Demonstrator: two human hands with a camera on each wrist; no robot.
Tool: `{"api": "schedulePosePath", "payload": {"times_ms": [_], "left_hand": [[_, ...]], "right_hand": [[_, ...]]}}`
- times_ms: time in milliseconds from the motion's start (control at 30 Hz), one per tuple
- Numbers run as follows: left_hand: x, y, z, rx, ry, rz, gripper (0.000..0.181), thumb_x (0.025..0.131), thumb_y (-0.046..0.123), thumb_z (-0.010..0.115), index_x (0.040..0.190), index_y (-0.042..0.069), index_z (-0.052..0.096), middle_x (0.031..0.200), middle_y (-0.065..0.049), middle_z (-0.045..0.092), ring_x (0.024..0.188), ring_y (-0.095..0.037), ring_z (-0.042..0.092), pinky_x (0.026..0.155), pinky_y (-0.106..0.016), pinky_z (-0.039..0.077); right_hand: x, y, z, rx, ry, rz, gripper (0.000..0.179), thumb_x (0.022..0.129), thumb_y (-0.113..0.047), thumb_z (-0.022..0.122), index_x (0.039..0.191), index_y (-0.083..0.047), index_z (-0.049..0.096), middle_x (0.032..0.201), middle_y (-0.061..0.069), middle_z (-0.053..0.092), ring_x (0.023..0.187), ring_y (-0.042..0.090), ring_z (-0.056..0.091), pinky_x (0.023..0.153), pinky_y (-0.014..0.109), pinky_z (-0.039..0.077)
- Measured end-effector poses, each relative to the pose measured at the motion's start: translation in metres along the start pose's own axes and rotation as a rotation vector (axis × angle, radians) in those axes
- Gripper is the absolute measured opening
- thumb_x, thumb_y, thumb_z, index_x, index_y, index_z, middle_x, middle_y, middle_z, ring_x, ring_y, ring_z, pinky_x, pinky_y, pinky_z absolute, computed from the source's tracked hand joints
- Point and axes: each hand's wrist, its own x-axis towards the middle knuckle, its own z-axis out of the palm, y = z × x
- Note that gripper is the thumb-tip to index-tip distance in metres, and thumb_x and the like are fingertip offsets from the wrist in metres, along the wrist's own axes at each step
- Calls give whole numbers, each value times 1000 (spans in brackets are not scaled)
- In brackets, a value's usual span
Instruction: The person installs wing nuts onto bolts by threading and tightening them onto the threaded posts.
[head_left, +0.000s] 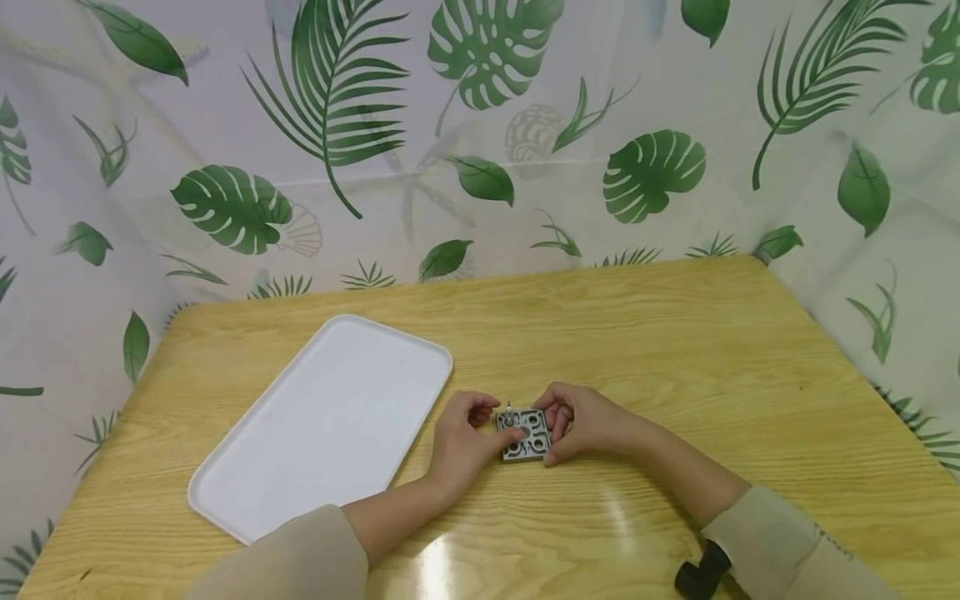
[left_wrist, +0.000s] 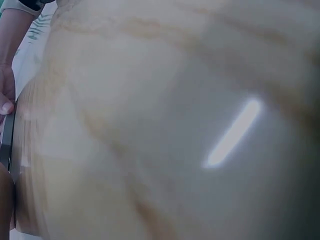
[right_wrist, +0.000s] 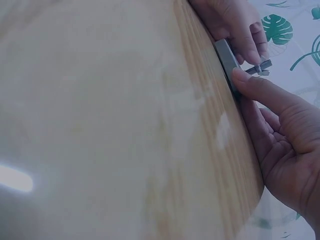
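In the head view a square grey metal plate (head_left: 527,448) with several round holes and recesses lies between both hands. A small metal screw-like piece (head_left: 509,412) stands up from its far left corner; in the right wrist view this piece (right_wrist: 262,68) juts from the plate (right_wrist: 227,60), its end splayed. My left hand (head_left: 462,442) lays its thumb across the plate, its other fingers curled by the far left corner. The right hand (head_left: 588,421) grips the right edge, thumb at the near corner, fingers on the far side. In the left wrist view the plate (left_wrist: 7,140) shows edge-on.
A white rectangular tray (head_left: 322,425) lies at an angle on the wooden table (head_left: 637,333), close to the left forearm. Behind the table hangs a leaf-printed cloth (head_left: 405,108). A black device (head_left: 701,571) sits by the right sleeve near the front edge.
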Motion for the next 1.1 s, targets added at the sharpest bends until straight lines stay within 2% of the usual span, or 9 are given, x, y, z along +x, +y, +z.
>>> {"api": "schedulePosePath", "payload": {"times_ms": [67,133,433,800,967,1100], "left_hand": [[0,1,3,18,31,17,41,66,20,87,97,7,63,95,-4,58,87,-15,56,79,-25,49],[1,1,5,25,36,31,41,66,19,87,97,7,63,95,-4,58,86,-16,56,78,-25,49],[2,2,5,39,-2,23,34,70,22,84,96,9,65,94,-2,59,89,-17,59,80,-25,49],[7,4,4,70,-18,27,24,76,26,79,91,10,69,90,1,64,88,-15,59,79,-27,48],[9,-1,0,91,-71,28,21,79,27,77,91,12,69,90,3,65,89,-13,56,80,-26,45],[14,-4,-7,106,-166,57,19,79,26,77,91,12,70,89,2,64,86,-12,51,77,-25,42]], "right_hand": [[0,-1,-1,-1,3,-2,61,63,-4,86,111,8,50,84,8,58,71,14,60,64,21,51],[0,-1,-1,-4,7,-1,61,63,-4,86,111,7,50,84,8,58,71,14,60,64,21,51],[-1,-1,-2,-8,2,0,61,64,-5,86,111,7,50,86,9,59,72,14,60,65,21,50],[-3,-2,-4,-12,-5,-11,62,66,-7,85,114,7,49,87,10,59,73,16,60,65,23,51],[-2,-1,-3,-7,-10,-5,62,66,-7,86,113,7,49,87,10,59,73,15,60,65,22,51],[-1,0,-1,0,-19,0,62,66,-7,85,113,7,49,86,9,58,73,15,60,65,22,51]]}}
